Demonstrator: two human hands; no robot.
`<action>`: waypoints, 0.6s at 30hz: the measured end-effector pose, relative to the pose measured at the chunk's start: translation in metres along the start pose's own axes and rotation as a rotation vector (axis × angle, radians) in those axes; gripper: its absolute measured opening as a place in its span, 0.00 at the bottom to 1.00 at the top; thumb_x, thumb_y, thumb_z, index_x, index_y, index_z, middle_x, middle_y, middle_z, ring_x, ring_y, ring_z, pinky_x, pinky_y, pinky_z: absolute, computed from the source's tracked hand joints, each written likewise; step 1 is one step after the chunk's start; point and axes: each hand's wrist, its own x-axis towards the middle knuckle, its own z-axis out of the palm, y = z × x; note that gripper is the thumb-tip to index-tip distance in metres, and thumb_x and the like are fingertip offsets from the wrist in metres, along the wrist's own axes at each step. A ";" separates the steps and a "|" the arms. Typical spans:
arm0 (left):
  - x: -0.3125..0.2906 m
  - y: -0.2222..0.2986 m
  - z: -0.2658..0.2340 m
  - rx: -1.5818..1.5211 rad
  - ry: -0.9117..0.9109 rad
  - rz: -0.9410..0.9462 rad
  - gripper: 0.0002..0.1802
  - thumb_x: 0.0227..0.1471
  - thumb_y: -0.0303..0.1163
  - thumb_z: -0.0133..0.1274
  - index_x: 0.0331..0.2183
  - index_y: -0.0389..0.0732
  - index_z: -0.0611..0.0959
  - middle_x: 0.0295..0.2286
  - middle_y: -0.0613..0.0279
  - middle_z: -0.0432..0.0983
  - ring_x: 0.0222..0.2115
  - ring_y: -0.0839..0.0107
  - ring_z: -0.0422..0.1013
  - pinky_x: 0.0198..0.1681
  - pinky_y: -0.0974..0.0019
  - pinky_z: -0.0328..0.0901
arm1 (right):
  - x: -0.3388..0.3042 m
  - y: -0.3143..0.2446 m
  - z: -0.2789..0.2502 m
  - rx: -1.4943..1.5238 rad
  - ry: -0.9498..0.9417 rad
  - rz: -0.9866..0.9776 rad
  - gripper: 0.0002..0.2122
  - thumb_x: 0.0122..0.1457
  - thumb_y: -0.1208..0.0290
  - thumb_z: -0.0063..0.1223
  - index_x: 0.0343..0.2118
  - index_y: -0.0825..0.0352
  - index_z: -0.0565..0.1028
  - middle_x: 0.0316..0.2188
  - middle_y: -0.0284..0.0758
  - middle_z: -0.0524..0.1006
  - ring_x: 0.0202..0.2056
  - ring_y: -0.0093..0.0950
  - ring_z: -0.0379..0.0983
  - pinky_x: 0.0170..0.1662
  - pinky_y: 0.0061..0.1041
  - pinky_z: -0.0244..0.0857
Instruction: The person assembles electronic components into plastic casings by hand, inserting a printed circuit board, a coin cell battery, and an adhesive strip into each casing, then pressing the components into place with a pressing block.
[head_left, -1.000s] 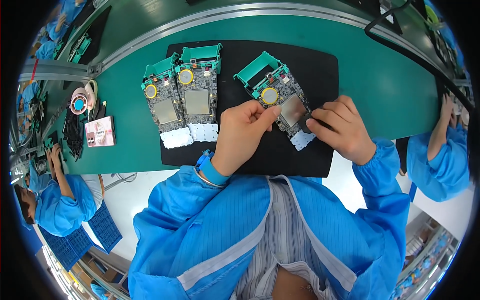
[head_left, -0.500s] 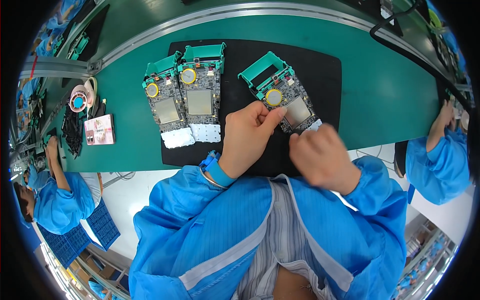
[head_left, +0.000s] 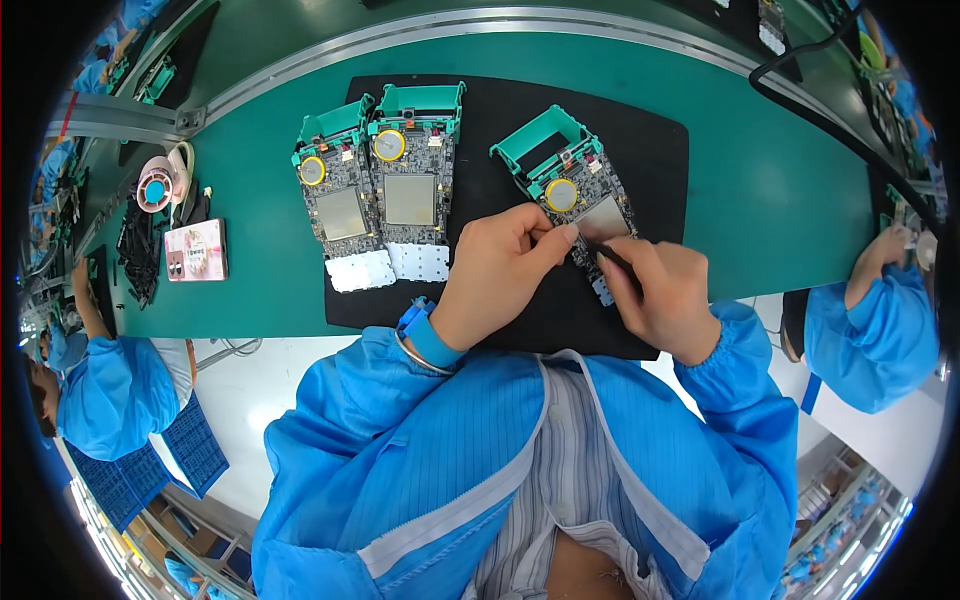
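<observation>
A circuit board (head_left: pixel 592 178) lies tilted on the black mat, with a green plastic frame (head_left: pixel 540 135) at its far end. It carries a round yellow-rimmed coin cell (head_left: pixel 561 195) and a square silver shield (head_left: pixel 606 218). My left hand (head_left: pixel 498 268) is closed, thumb and forefinger pinching the board's left edge. Over the near right part of the board, my right hand (head_left: pixel 662 287) is closed in a pinch; a small dark bit shows at its fingertips, too small to name. The right fingers partly cover the board's lower end.
Two similar boards (head_left: pixel 410 165) with green frames and white lower ends lie side by side on the black mat (head_left: pixel 480 110), left of my hands. Farther left on the green table (head_left: pixel 270 270) are a small pink fan (head_left: pixel 155 190), a pink phone (head_left: pixel 197 250) and black cables (head_left: pixel 138 250). Co-workers sit at both sides.
My right hand, blurred before, has come in against the board's near part with its fingers pinched. The left hand stays at the board's left edge.
</observation>
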 end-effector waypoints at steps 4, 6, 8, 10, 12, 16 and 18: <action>0.001 0.000 0.001 0.055 -0.018 -0.063 0.10 0.53 0.30 0.56 0.26 0.33 0.78 0.18 0.69 0.74 0.20 0.87 0.64 0.22 0.80 0.56 | -0.017 0.000 0.000 0.013 0.001 0.040 0.09 0.46 0.79 0.61 0.31 0.67 0.74 0.18 0.36 0.73 0.16 0.31 0.68 0.20 0.28 0.59; 0.001 0.004 0.000 0.068 -0.010 -0.068 0.10 0.53 0.30 0.56 0.26 0.33 0.78 0.18 0.69 0.73 0.19 0.87 0.64 0.22 0.80 0.56 | -0.015 -0.002 -0.001 0.037 0.026 0.030 0.06 0.48 0.78 0.59 0.29 0.67 0.73 0.15 0.34 0.72 0.16 0.31 0.70 0.20 0.27 0.62; 0.001 0.005 0.001 0.082 -0.006 -0.073 0.10 0.53 0.30 0.56 0.26 0.33 0.78 0.18 0.69 0.73 0.19 0.87 0.64 0.22 0.80 0.56 | -0.009 -0.005 0.001 0.050 0.081 0.019 0.06 0.49 0.78 0.59 0.30 0.67 0.73 0.16 0.34 0.73 0.16 0.30 0.70 0.20 0.27 0.61; 0.000 0.005 0.001 0.126 0.006 -0.078 0.10 0.53 0.30 0.55 0.26 0.33 0.78 0.19 0.69 0.73 0.20 0.87 0.65 0.23 0.80 0.57 | -0.003 -0.005 0.007 0.061 0.138 0.005 0.07 0.49 0.78 0.59 0.30 0.67 0.73 0.16 0.35 0.73 0.15 0.30 0.70 0.20 0.27 0.61; -0.001 0.000 0.001 0.084 -0.020 -0.065 0.10 0.54 0.30 0.54 0.27 0.33 0.78 0.20 0.68 0.74 0.21 0.87 0.65 0.23 0.80 0.57 | 0.001 -0.001 0.015 0.080 0.136 0.060 0.07 0.49 0.77 0.59 0.31 0.67 0.74 0.17 0.35 0.74 0.16 0.31 0.71 0.20 0.27 0.62; -0.004 0.001 -0.005 0.039 -0.096 0.007 0.11 0.56 0.31 0.51 0.28 0.33 0.78 0.22 0.67 0.74 0.22 0.86 0.65 0.25 0.80 0.57 | 0.002 -0.007 0.018 0.230 0.157 0.207 0.08 0.51 0.79 0.58 0.35 0.69 0.73 0.20 0.37 0.76 0.19 0.31 0.74 0.23 0.25 0.66; -0.005 0.001 -0.005 0.043 -0.084 0.037 0.12 0.57 0.32 0.49 0.27 0.34 0.78 0.20 0.68 0.73 0.21 0.86 0.63 0.23 0.80 0.56 | 0.009 -0.016 0.027 0.302 0.253 0.237 0.09 0.52 0.79 0.57 0.37 0.69 0.73 0.22 0.38 0.77 0.21 0.31 0.76 0.24 0.24 0.67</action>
